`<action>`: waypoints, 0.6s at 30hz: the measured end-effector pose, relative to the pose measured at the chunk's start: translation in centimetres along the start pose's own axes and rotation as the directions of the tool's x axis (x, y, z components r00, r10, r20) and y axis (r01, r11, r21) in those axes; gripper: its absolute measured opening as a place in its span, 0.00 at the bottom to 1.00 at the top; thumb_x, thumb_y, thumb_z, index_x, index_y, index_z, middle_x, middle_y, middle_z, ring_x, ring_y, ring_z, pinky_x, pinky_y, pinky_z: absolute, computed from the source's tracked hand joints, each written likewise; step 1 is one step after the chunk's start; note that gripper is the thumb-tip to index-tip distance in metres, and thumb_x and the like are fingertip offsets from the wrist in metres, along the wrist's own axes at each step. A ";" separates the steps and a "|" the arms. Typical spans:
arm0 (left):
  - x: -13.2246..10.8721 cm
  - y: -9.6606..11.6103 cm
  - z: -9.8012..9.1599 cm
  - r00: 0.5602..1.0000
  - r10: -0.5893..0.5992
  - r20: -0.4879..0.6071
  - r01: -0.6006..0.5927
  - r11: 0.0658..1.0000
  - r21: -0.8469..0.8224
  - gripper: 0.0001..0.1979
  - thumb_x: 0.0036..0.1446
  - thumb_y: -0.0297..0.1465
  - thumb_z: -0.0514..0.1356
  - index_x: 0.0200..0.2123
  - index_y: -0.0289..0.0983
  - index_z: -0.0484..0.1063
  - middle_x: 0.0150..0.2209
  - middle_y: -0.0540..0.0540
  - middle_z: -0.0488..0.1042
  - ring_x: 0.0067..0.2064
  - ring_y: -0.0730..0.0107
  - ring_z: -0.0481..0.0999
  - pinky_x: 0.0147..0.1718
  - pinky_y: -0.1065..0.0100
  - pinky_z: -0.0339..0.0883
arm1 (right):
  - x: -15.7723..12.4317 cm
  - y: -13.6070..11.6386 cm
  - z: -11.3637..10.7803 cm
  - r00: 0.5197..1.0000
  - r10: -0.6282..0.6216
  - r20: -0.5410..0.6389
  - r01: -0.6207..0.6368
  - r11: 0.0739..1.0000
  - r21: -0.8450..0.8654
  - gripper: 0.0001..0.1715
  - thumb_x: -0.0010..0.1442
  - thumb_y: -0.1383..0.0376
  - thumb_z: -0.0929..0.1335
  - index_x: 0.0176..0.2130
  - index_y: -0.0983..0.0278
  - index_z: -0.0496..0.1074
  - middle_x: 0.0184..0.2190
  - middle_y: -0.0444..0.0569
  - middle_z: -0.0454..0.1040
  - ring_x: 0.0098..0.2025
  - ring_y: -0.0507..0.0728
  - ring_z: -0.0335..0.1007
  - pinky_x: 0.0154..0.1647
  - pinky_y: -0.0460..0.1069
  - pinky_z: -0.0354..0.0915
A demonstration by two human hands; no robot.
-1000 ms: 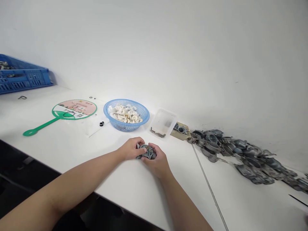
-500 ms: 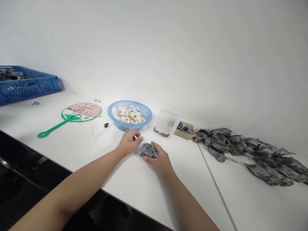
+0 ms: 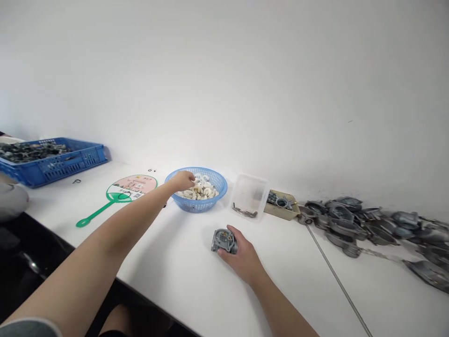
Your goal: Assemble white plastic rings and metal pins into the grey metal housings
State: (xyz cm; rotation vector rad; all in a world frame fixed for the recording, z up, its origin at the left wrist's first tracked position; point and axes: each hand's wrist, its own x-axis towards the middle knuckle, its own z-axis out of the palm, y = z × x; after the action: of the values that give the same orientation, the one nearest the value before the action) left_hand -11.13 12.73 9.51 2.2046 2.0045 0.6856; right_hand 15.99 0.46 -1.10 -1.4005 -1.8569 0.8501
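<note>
A grey metal part with a hollow top and small brass bits (image 3: 223, 240) is gripped in my right hand (image 3: 242, 255), its thumb in front and fingers behind, low over the white table. My left hand (image 3: 183, 180) reaches over the blue mesh basket (image 3: 196, 206), at the white curved pieces (image 3: 205, 188) heaped inside. Its fingers are bent together and point down; whatever lies between them is too small to tell. Right of the basket stands a clear plastic box (image 3: 257, 189) with thin metal pins (image 3: 244, 211) in it.
A beige tray (image 3: 280, 212) of metal parts sits right of the clear box, then a pile of grey metal bowls (image 3: 342, 220). A thin rod (image 3: 336, 276) crosses the table. Leftward are a green-handled fan (image 3: 94, 214), a blue crate (image 3: 66, 166) and someone's sleeve (image 3: 12, 201).
My left hand has moved from beside the metal part up and away to the basket. My right hand still holds the part. The view has shifted, and a sleeve shows at the left edge.
</note>
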 end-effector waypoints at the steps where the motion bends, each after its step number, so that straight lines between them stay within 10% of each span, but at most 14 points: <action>1: 0.7 0.0 0.5 0.999 0.017 0.043 -0.018 0.999 0.043 0.13 0.46 0.30 0.59 0.38 0.40 0.75 0.39 0.47 0.77 0.41 0.66 0.75 0.39 0.72 0.66 | 0.0 0.0 0.0 1.000 0.002 0.004 -0.002 1.000 0.002 0.43 0.45 0.56 0.70 0.58 0.62 0.59 0.52 0.51 0.67 0.53 0.62 0.63 0.55 0.56 0.59; 10: 3.8 0.1 3.3 0.971 0.015 0.237 -0.099 0.932 0.349 0.25 0.47 0.30 0.62 0.51 0.45 0.67 0.54 0.41 0.66 0.55 0.48 0.64 0.50 0.55 0.62 | -0.5 -0.8 0.1 0.997 -0.002 -0.081 0.005 0.999 0.037 0.40 0.44 0.59 0.69 0.56 0.63 0.61 0.49 0.52 0.70 0.51 0.62 0.66 0.53 0.55 0.61; 18: 4.7 0.5 4.6 0.938 0.000 0.346 -0.166 0.877 0.451 0.15 0.59 0.35 0.56 0.48 0.34 0.66 0.48 0.42 0.68 0.47 0.61 0.70 0.45 0.56 0.67 | -0.6 -0.6 0.0 0.996 0.004 -0.086 -0.001 1.000 0.027 0.40 0.43 0.62 0.68 0.56 0.63 0.61 0.50 0.51 0.69 0.52 0.61 0.66 0.54 0.54 0.60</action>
State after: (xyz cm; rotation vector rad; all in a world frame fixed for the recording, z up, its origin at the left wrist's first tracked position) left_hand -8.78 18.22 6.82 2.4534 2.0586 -0.2159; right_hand 15.79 -0.24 -0.65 -1.4016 -1.7730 0.8000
